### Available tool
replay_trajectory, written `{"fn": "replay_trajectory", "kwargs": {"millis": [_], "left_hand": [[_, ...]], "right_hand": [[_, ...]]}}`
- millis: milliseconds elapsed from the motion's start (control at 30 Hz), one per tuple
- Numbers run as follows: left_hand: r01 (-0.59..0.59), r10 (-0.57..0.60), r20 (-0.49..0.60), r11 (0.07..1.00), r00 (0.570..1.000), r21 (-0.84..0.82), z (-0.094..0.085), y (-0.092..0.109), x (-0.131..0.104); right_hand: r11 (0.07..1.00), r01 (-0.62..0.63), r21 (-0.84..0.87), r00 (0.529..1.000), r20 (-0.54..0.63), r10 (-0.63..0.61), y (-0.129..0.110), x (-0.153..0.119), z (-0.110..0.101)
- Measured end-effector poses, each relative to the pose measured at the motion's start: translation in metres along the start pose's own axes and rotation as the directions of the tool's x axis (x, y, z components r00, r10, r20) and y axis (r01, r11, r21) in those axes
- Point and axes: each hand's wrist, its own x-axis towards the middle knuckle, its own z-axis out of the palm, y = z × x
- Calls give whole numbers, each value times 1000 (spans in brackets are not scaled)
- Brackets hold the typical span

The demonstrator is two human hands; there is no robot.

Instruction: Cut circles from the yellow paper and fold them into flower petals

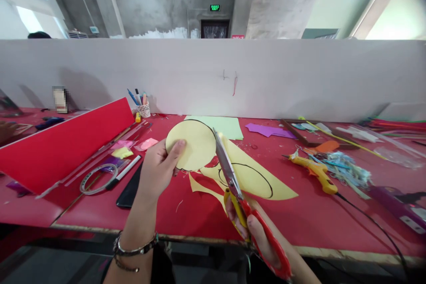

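Between the thumb and fingers of my left hand [164, 159] is a round piece of pale yellow paper [196, 144], with a dark drawn line along parts of its rim. My right hand [254, 226] grips scissors [229, 168] with red and yellow handles. Their blades point up and away from me, and the tips lie close beside the disc's right edge. Below them on the table is a larger yellow sheet [254, 177] with a black oval outline. A curved yellow scrap [203, 186] lies under the scissors, to the left of that sheet.
To the right lie a yellow glue gun [314, 171] with a black cord and a bundle of bluish strips [346, 168]. A red board [73, 142] stands at left, near a tape roll [98, 179], a marker [124, 171] and a pen cup [143, 108]. Green paper [229, 126] lies behind.
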Motion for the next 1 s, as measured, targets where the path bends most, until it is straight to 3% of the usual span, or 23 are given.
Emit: {"fn": "replay_trajectory", "kwargs": {"millis": [167, 367, 600, 733, 833, 1000], "left_hand": [[-10, 9, 42, 1000, 999, 16, 2, 3, -1], [23, -24, 49, 999, 999, 24, 4, 1, 0], [73, -69, 52, 995, 996, -72, 9, -5, 1], [57, -58, -5, 992, 998, -114, 14, -7, 2], [51, -54, -30, 995, 998, -84, 15, -6, 1], [58, -56, 27, 997, 998, -48, 10, -1, 0]], "right_hand": [[998, 39, 47, 999, 19, -40, -7, 6, 3], [981, -105, 160, 993, 68, 95, -7, 6, 6], [981, -134, 139, 991, 28, 131, -7, 7, 10], [989, -128, 70, 991, -23, 130, -14, 10, 11], [992, -114, 53, 993, 6, 114, -16, 10, 10], [999, 5, 49, 1000, -15, -5, -10, 6, 8]]}}
